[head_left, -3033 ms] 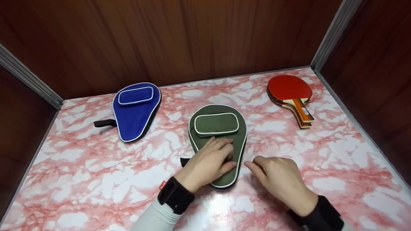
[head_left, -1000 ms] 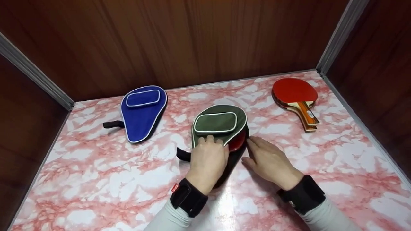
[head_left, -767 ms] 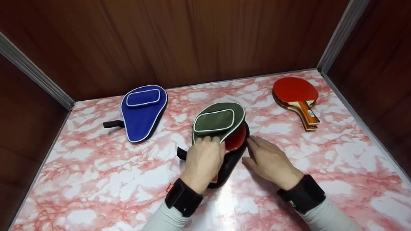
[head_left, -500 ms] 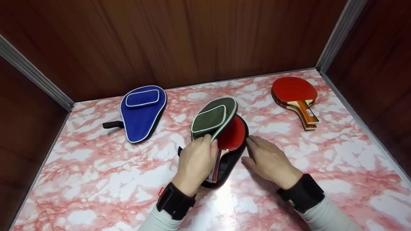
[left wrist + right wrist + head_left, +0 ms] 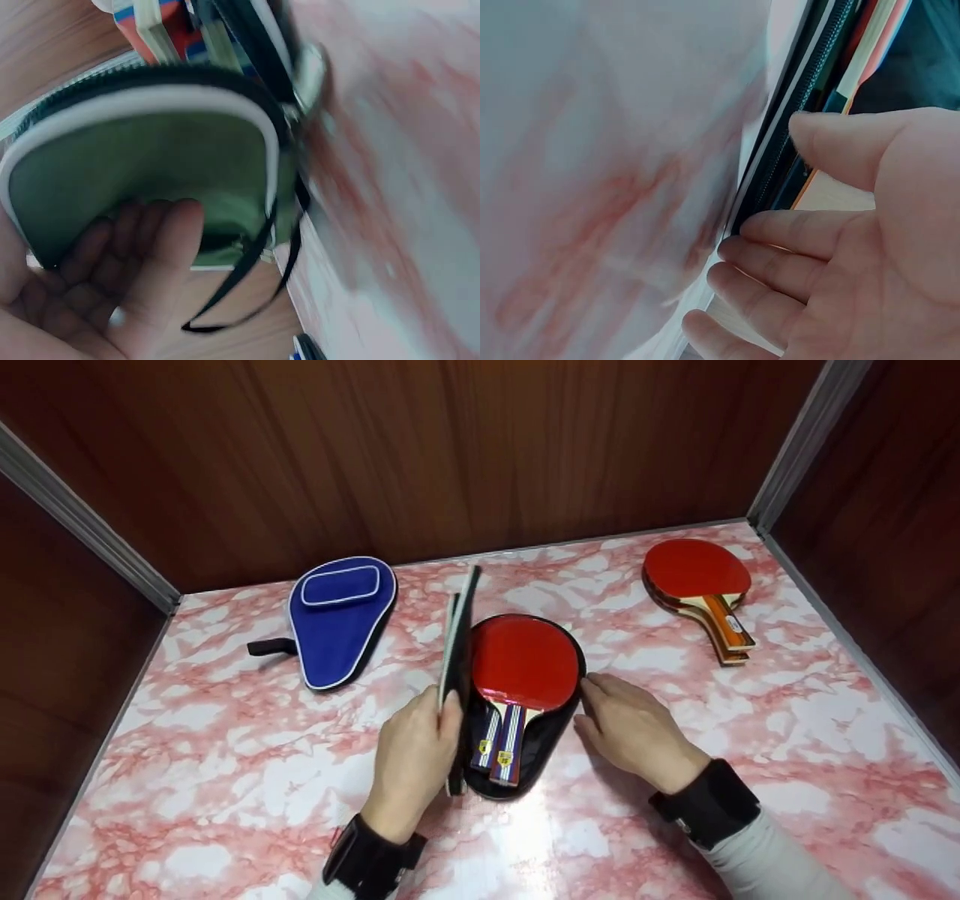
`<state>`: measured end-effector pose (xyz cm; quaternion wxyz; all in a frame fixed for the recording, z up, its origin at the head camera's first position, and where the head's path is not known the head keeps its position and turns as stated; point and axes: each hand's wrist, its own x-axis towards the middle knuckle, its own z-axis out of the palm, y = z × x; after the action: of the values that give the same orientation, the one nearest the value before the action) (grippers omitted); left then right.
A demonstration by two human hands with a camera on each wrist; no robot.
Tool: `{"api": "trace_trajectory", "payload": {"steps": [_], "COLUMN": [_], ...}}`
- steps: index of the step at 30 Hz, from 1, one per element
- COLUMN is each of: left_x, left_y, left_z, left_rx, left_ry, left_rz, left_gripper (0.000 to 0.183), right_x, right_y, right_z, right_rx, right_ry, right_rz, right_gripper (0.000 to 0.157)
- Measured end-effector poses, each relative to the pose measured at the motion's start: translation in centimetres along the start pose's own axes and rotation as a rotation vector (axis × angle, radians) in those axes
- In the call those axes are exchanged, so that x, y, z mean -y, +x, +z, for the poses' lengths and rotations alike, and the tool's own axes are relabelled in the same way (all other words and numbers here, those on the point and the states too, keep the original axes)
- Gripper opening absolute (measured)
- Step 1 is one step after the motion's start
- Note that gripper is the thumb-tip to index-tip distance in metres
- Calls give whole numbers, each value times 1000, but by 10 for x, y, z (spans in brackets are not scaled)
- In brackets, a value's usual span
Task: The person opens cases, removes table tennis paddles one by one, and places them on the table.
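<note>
A green table tennis bat case (image 5: 150, 157) with white piping lies unzipped mid-table, its lid (image 5: 459, 637) raised nearly upright on the left. My left hand (image 5: 416, 754) holds the lid by its edge, thumb on the right side; the other fingertips are hidden in the head view. Inside the black-lined half are two table tennis bats (image 5: 525, 660), the upper one red-faced, their striped handles (image 5: 510, 742) toward me. My right hand (image 5: 637, 727) rests at the case's right rim, fingers extended; the right wrist view shows its fingertips at the zip (image 5: 810, 97).
A blue bat case (image 5: 334, 637) with a black strap lies at the back left. Two more bats with orange handles (image 5: 697, 570) are stacked at the back right. Wooden panels (image 5: 450, 457) enclose the marbled table (image 5: 240, 810).
My left hand has lifted the green lid from lying flat to upright, moving left with it and uncovering the bats. The right hand came to the case's right rim and stays there.
</note>
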<state>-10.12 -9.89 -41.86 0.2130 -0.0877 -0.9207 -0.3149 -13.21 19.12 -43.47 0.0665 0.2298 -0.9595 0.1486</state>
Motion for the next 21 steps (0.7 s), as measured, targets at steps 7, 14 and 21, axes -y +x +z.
{"api": "trace_trajectory", "payload": {"steps": [7,14,21], "left_x": [17,32,43], "left_y": [-11,-16,-28], "left_z": [-16,-28,-33], "left_rx": [-56,-64,-88], "left_ry": [18,43,69], "left_rz": [-28,-83,-92], "left_gripper": [38,40,41], "right_x": [0,-1,-1], "right_y": [8,11,17], "right_z": [1,1,1], "right_rx": [-102,-90,-69], "right_ry": [-51,-60,-68], "right_rz": [-109,-116,-108], "right_gripper": [27,30,33]}}
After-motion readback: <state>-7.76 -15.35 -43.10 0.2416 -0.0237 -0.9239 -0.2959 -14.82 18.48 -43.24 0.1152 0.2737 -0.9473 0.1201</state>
